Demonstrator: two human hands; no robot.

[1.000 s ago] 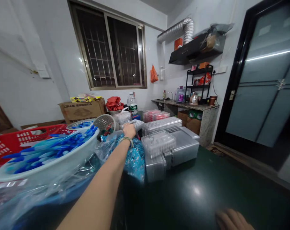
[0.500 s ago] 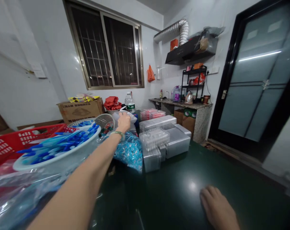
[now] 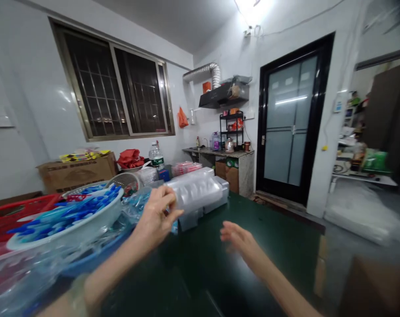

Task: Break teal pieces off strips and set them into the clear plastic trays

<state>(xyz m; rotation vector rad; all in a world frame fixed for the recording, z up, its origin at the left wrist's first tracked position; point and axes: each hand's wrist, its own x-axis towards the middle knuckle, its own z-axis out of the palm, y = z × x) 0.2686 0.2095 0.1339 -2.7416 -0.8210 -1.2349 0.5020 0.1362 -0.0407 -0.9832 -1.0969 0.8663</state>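
Room: we stand in a white-walled room with a barred window ahead and left of our hands, and a black-framed glass door ahead and right.

Table: our forearms reach out over a dark green table.

Left of the hands: a red plastic basket lies farthest out, with a white plastic basin of blue pens just in front of it.

Beyond the hands: a cardboard box, a water bottle and a stone counter stand well past the work area.

Clear stack: a stack of clear plastic containers lies directly ahead of our hands, just right of the left hand, its long axis running rightward and slightly away from us. Grey boxes sit under and behind it.

Left hand: our left hand is the nearer one, half-curled at the stack's near end; we cannot tell whether it has hold.

Right hand: our right hand is farther off, partly open in the air, fingers loosely bent, holding nothing.
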